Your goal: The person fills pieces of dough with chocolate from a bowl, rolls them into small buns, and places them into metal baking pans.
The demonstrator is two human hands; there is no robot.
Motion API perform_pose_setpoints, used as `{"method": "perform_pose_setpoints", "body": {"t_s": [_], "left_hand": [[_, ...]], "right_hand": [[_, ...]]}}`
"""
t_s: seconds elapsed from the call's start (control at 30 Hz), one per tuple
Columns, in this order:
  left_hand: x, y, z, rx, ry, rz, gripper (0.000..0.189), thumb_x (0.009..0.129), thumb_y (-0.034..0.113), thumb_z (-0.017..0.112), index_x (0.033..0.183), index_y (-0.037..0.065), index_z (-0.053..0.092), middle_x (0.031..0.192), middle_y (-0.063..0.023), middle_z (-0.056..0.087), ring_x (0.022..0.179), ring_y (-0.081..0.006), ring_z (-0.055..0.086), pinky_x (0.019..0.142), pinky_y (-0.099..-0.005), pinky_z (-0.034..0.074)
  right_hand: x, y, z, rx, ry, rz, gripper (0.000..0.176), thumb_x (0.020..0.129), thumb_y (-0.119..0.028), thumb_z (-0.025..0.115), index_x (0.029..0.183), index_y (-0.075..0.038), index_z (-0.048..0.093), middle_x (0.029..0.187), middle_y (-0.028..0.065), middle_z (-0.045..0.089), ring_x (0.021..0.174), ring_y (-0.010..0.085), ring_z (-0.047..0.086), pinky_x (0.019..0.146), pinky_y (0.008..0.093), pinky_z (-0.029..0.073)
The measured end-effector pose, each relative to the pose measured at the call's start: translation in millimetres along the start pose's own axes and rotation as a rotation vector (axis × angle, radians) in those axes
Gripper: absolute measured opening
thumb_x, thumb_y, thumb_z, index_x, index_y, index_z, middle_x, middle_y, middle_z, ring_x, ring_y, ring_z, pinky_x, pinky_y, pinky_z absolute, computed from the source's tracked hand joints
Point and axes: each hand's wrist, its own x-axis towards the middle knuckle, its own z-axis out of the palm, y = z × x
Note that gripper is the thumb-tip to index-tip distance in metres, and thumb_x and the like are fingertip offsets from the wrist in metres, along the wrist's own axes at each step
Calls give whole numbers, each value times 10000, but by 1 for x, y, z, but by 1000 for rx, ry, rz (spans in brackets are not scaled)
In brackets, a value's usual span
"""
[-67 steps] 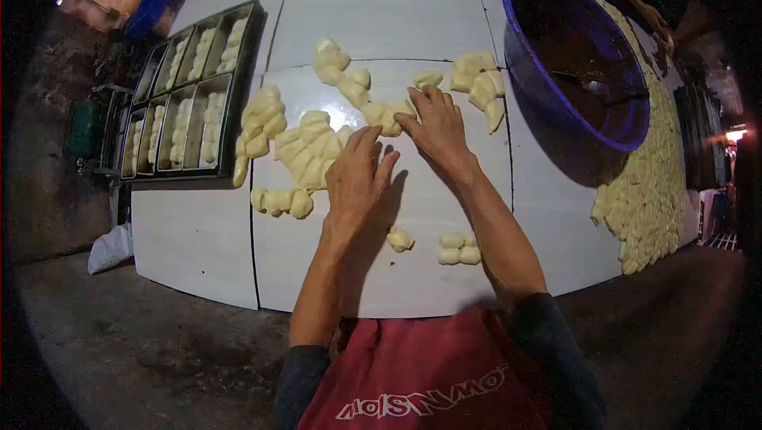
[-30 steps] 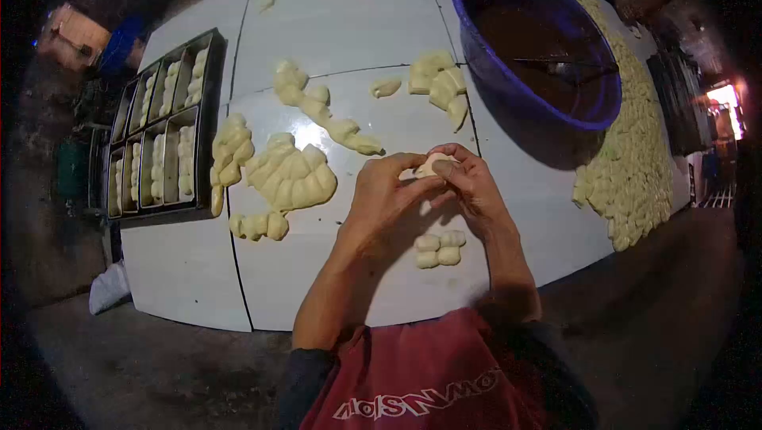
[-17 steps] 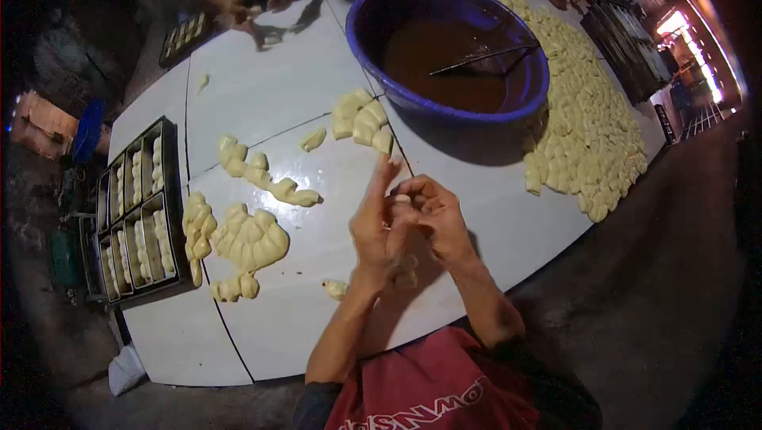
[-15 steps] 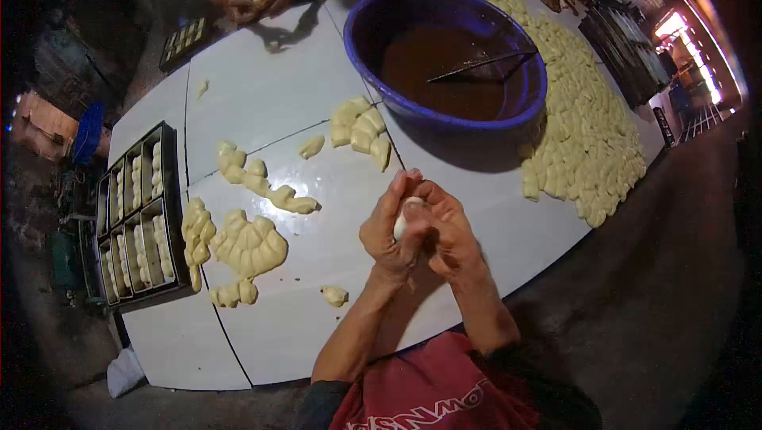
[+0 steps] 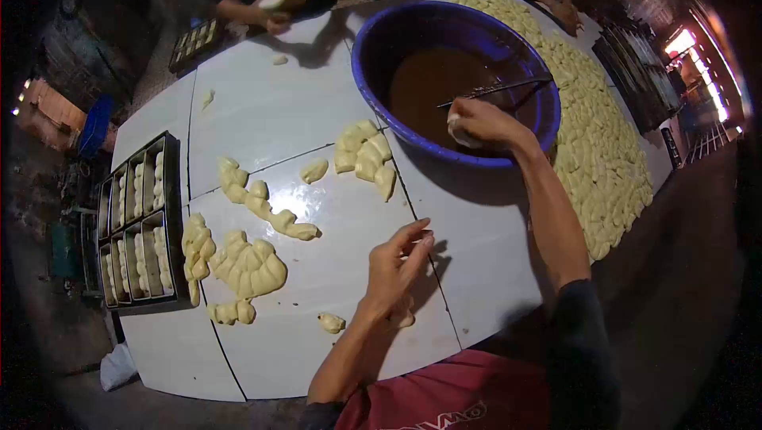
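Note:
My right hand [image 5: 488,122] is inside the near edge of a purple basin [image 5: 381,109], its fingers closed around a pale piece of dough [image 5: 459,130]. Brown filling [image 5: 425,85] lies in the basin, and a dark, thin utensil [image 5: 508,89] leans in it just beyond that hand. My left hand [image 5: 397,265] hovers over the white table with its fingers stretched and apart, holding nothing. Beneath its wrist, partly hidden, is a small pale lump [image 5: 403,315]. A small dough piece [image 5: 331,323] rests left of my forearm, and a dough cluster [image 5: 365,152] lies beyond my left hand.
Black baking tins [image 5: 171,271] with rows of dough stand at the left edge. More dough clumps [image 5: 250,263] lie beside them. A wide spread of dough pieces [image 5: 595,144] covers the right side. Co-workers' hands [image 5: 274,13] work at the far edge; dark trays [image 5: 635,73] are stacked right.
My hands, together around the dough before, have parted. The right carried the dough forward and right into the basin; the left opened and lowered slightly. A co-worker's hands across the table also moved.

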Motion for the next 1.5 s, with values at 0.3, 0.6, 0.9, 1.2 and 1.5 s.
{"method": "perform_pose_setpoints", "body": {"t_s": [0.3, 0.6, 0.9, 1.2, 1.5], "left_hand": [[5, -8, -6, 138, -66, 29, 353, 966, 223, 643, 1238, -1, 637, 1054, -134, 726, 967, -183, 685, 871, -324, 529], [38, 5, 29, -309, -178, 77, 477, 1021, 357, 544, 1360, 21, 539, 1325, -105, 585, 1137, -183, 611, 908, -351, 509], [22, -16, 5, -667, -30, 67, 370, 995, 312, 595, 1196, 2, 621, 1086, -73, 680, 980, -184, 668, 957, -384, 524], [-18, -15, -18, -472, 233, 59, 390, 928, 236, 711, 1204, -35, 660, 1051, -119, 705, 923, -152, 672, 806, -279, 560], [-18, 4, -48, -273, 64, -127, 386, 904, 281, 735, 1139, -21, 684, 994, -88, 710, 928, -149, 663, 773, -274, 551]], "right_hand": [[-7, -12, -1, 167, -214, 27, 272, 914, -289, 617, 991, -29, 643, 861, 61, 656, 780, 153, 609, 693, 337, 482], [-77, -70, 22, 1249, 283, -13, 134, 996, -226, 603, 997, -93, 584, 810, -5, 624, 682, 59, 617, 574, 204, 503], [-133, -79, 106, 1573, 226, -100, 142, 994, -150, 558, 1099, -54, 546, 987, 30, 595, 866, 75, 616, 709, 204, 529], [-156, -121, 181, 346, 667, -233, 332, 871, -69, 714, 1198, -54, 660, 1217, 149, 576, 1081, 269, 633, 871, 337, 557], [-158, -120, 186, 1111, 327, 7, 188, 935, -134, 676, 1108, -64, 693, 870, 30, 694, 868, 137, 642, 798, 281, 522]]}}
